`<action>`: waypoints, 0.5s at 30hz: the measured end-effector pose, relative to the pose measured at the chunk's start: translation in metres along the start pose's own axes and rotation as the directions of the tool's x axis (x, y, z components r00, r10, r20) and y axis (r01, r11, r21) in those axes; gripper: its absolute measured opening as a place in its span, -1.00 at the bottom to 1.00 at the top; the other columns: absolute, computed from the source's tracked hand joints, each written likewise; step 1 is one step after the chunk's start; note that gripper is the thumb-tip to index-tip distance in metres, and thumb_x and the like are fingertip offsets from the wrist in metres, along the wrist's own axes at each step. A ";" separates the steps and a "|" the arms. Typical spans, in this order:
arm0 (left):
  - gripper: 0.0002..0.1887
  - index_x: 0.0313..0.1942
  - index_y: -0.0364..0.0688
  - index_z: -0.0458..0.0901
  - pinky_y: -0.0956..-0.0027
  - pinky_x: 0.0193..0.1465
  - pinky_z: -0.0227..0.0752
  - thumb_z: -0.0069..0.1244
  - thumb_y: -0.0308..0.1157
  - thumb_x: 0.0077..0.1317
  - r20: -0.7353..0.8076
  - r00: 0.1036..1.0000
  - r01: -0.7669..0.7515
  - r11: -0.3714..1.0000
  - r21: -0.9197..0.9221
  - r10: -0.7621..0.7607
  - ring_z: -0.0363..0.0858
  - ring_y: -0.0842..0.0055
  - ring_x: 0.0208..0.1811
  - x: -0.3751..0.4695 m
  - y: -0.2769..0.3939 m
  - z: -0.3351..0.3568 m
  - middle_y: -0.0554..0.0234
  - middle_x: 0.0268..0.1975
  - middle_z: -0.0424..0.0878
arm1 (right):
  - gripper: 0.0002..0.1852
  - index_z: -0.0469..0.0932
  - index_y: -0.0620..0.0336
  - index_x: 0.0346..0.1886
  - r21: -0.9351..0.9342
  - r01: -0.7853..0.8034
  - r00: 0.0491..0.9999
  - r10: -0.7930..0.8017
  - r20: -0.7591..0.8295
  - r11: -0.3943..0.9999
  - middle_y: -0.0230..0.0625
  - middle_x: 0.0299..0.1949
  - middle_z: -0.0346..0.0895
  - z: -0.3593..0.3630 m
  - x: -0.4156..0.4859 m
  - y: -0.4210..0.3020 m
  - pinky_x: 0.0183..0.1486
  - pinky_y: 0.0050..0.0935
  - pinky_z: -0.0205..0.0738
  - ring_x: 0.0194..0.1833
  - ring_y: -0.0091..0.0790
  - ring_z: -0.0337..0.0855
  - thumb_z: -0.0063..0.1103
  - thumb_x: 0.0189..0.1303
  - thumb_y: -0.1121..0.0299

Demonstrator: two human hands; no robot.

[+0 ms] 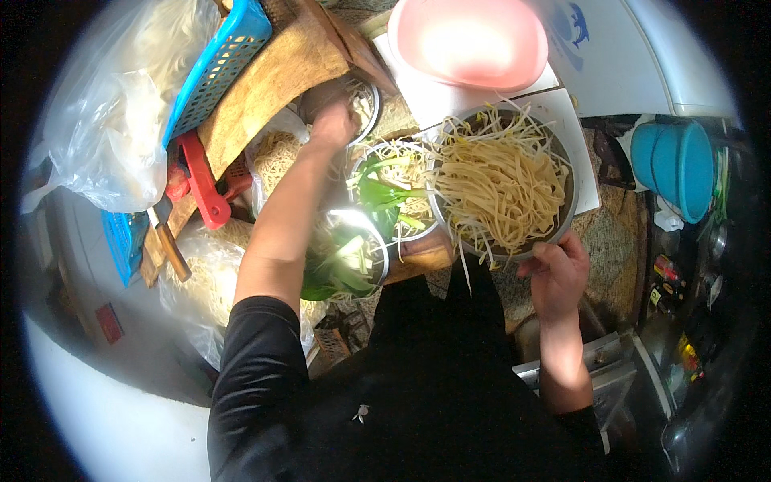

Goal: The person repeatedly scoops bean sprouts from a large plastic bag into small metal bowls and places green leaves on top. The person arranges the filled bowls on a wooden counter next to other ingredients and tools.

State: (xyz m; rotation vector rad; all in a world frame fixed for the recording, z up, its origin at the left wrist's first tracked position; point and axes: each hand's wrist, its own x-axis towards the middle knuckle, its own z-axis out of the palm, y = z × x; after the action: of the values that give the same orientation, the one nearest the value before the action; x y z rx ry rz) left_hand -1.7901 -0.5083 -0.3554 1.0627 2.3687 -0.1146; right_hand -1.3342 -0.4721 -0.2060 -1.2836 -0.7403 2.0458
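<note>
My right hand (555, 265) grips the near rim of a round metal bowl (571, 208), thumb over the edge. Flat yellow noodles (503, 187) lie in it, with bean sprouts (509, 123) around and under them, some hanging over the rim. My left hand (333, 123) reaches to another metal bowl (376, 108) holding pale shreds; its fingers are blurred and hard to make out. Between the arms stands a bowl with leafy greens (379, 196), sprouts and noodles. Nearer my left forearm is one more bowl (384, 253) with greens and cut pale stalks.
A pink plastic basin (467, 42) stands beyond the noodle bowl. To the left are a blue plastic basket (223, 66), clear plastic bags (114, 138), a bag of thin noodles (274, 159), a red plastic handle (202, 181) and a wooden-handled knife (171, 250). A teal bucket (668, 162) is at right.
</note>
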 end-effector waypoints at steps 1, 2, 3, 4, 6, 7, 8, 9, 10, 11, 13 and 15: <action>-0.55 0.17 -0.29 0.63 0.01 0.41 0.45 0.01 -0.15 0.46 0.003 1.000 -0.021 0.999 -0.041 0.021 0.61 -0.10 0.28 0.001 -0.004 0.000 -0.32 0.22 0.65 | -0.93 0.58 0.29 -0.22 -0.017 0.002 1.000 -0.002 -0.018 1.000 -0.17 -0.23 0.72 0.001 -0.001 0.001 -0.41 -0.42 0.67 -0.35 -0.32 0.73 0.19 0.24 0.55; -0.55 0.17 -0.31 0.63 0.01 0.42 0.44 -0.02 -0.14 0.48 -0.006 1.000 0.013 0.999 -0.053 -0.013 0.61 -0.10 0.27 0.002 -0.010 0.000 -0.33 0.22 0.65 | -0.93 0.58 0.29 -0.23 -0.017 0.003 0.999 -0.004 -0.032 1.000 -0.17 -0.24 0.72 0.003 -0.002 0.003 -0.41 -0.42 0.67 -0.36 -0.32 0.73 0.19 0.24 0.55; -0.54 0.18 -0.33 0.62 0.01 0.42 0.44 -0.05 -0.14 0.51 0.013 0.999 0.038 0.997 -0.071 -0.038 0.61 -0.10 0.27 0.003 -0.016 -0.001 -0.33 0.23 0.65 | -0.94 0.59 0.28 -0.23 -0.017 0.003 0.999 -0.004 -0.046 1.000 -0.17 -0.25 0.72 0.006 -0.005 0.005 -0.41 -0.42 0.67 -0.37 -0.32 0.73 0.19 0.23 0.55; -0.53 0.19 -0.34 0.62 0.02 0.42 0.44 -0.08 -0.13 0.53 0.029 0.996 0.085 0.994 -0.070 -0.084 0.61 -0.10 0.27 0.004 -0.021 -0.001 -0.33 0.23 0.65 | -0.94 0.59 0.28 -0.24 -0.031 -0.008 0.999 0.006 -0.053 0.999 -0.17 -0.26 0.72 0.008 -0.005 0.007 -0.40 -0.42 0.67 -0.38 -0.32 0.73 0.20 0.23 0.55; -0.53 0.21 -0.34 0.61 0.01 0.41 0.43 -0.13 -0.14 0.57 0.032 0.993 0.115 0.982 -0.148 -0.111 0.61 -0.11 0.26 0.001 -0.029 -0.002 -0.33 0.22 0.65 | -0.94 0.59 0.28 -0.25 -0.058 -0.027 0.998 0.023 -0.066 0.998 -0.18 -0.28 0.72 0.013 -0.006 0.011 -0.40 -0.42 0.66 -0.41 -0.33 0.72 0.21 0.24 0.54; -0.53 0.22 -0.34 0.61 0.00 0.41 0.43 -0.15 -0.14 0.59 -0.023 0.992 0.117 0.971 -0.211 -0.125 0.61 -0.12 0.25 -0.004 -0.031 -0.003 -0.34 0.22 0.65 | -0.94 0.60 0.28 -0.25 -0.059 -0.027 0.998 0.024 -0.064 0.998 -0.19 -0.28 0.72 0.016 -0.007 0.014 -0.40 -0.42 0.67 -0.41 -0.33 0.72 0.22 0.23 0.53; -0.53 0.23 -0.34 0.61 0.00 0.40 0.43 -0.17 -0.14 0.60 -0.176 0.984 -0.011 0.985 -0.173 -0.019 0.61 -0.12 0.24 -0.010 -0.032 -0.007 -0.34 0.23 0.65 | -0.94 0.60 0.29 -0.25 -0.058 -0.027 0.998 0.023 -0.062 0.998 -0.19 -0.29 0.73 0.019 -0.007 0.017 -0.40 -0.42 0.67 -0.41 -0.33 0.72 0.22 0.23 0.53; -0.52 0.25 -0.33 0.61 0.00 0.40 0.43 -0.19 -0.13 0.62 -0.378 0.921 -0.159 0.978 -0.138 0.096 0.61 -0.13 0.24 -0.020 -0.031 -0.009 -0.34 0.23 0.65 | -0.93 0.61 0.29 -0.25 -0.045 -0.022 0.999 0.020 -0.051 0.999 -0.20 -0.29 0.73 0.022 -0.007 0.020 -0.40 -0.42 0.67 -0.41 -0.33 0.72 0.23 0.23 0.52; -0.52 0.25 -0.32 0.61 0.00 0.39 0.44 -0.19 -0.13 0.63 -0.448 0.888 -0.185 0.972 -0.145 0.102 0.62 -0.13 0.24 -0.032 -0.029 -0.015 -0.34 0.23 0.65 | -0.94 0.61 0.29 -0.26 -0.056 -0.021 0.998 0.018 -0.061 0.998 -0.20 -0.30 0.73 0.026 -0.007 0.024 -0.41 -0.41 0.68 -0.41 -0.33 0.73 0.24 0.23 0.53; -0.53 0.24 -0.32 0.62 -0.01 0.38 0.44 -0.20 -0.13 0.64 -0.515 0.850 -0.212 0.966 -0.148 0.108 0.62 -0.13 0.23 -0.047 -0.025 -0.020 -0.33 0.22 0.66 | -0.94 0.62 0.29 -0.26 -0.057 -0.014 0.998 0.011 -0.060 0.998 -0.20 -0.30 0.73 0.030 -0.005 0.027 -0.43 -0.41 0.68 -0.41 -0.33 0.73 0.25 0.22 0.53; -0.54 0.20 -0.31 0.65 0.00 0.37 0.45 -0.17 -0.12 0.64 -0.428 0.902 -0.076 0.955 -0.288 -0.057 0.63 -0.09 0.24 -0.073 -0.016 -0.044 -0.31 0.21 0.67 | -0.95 0.62 0.30 -0.28 -0.069 -0.003 0.999 -0.001 -0.054 0.998 -0.20 -0.32 0.73 0.040 0.001 0.035 -0.45 -0.39 0.68 -0.42 -0.33 0.74 0.26 0.21 0.54; -0.53 0.18 -0.28 0.70 0.04 0.39 0.44 -0.13 -0.08 0.63 -0.250 0.961 -0.008 0.889 -0.458 -0.120 0.63 -0.03 0.28 -0.107 -0.006 -0.071 -0.27 0.23 0.68 | -0.96 0.63 0.31 -0.30 -0.092 -0.008 0.998 0.002 -0.061 0.996 -0.19 -0.34 0.72 0.053 0.008 0.045 -0.47 -0.38 0.68 -0.45 -0.32 0.73 0.27 0.21 0.55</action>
State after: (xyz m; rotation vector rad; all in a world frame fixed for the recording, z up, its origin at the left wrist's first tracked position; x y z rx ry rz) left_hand -1.7668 -0.5639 -0.2416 0.8164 2.4860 0.5795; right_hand -1.3946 -0.5028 -0.2236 -1.3944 -0.8117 1.9874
